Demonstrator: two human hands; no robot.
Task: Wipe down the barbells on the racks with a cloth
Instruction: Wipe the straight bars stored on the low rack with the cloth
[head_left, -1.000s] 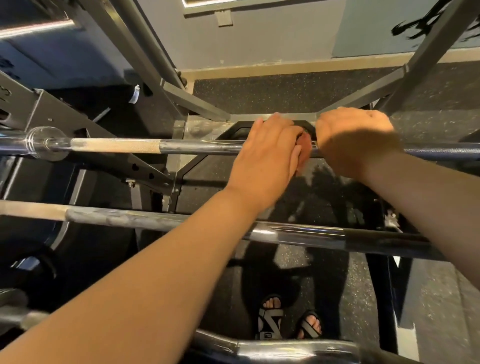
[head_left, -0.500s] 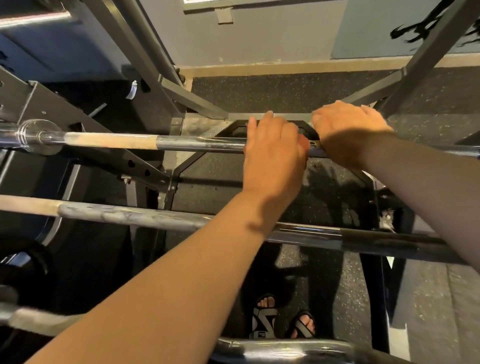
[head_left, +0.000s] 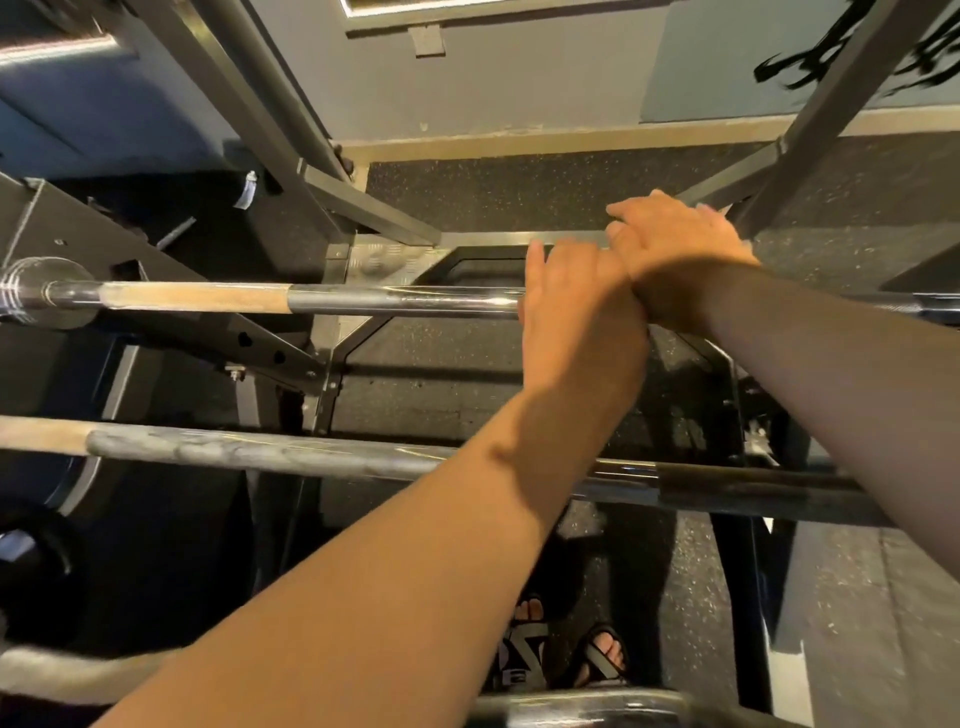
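Observation:
The upper barbell runs left to right across the rack, with a tan knurled stretch near its left sleeve. My left hand lies palm-down over this bar near its middle, fingers pointing away from me. My right hand sits just right of it, overlapping the left hand's knuckles, fingers curled over the far side. No cloth shows; whatever is under the hands is hidden. A second barbell crosses below my forearms, dull grey with a smeared look.
Grey steel rack uprights slant up on the left and right. A black weight plate hangs at the lower left. A third chrome bar lies nearest me. My sandalled feet stand on speckled black rubber flooring.
Both hands slid right along the upper bar. My right hand lifted and now overlaps the left. A reddish patch seen between the hands a second ago is no longer visible.

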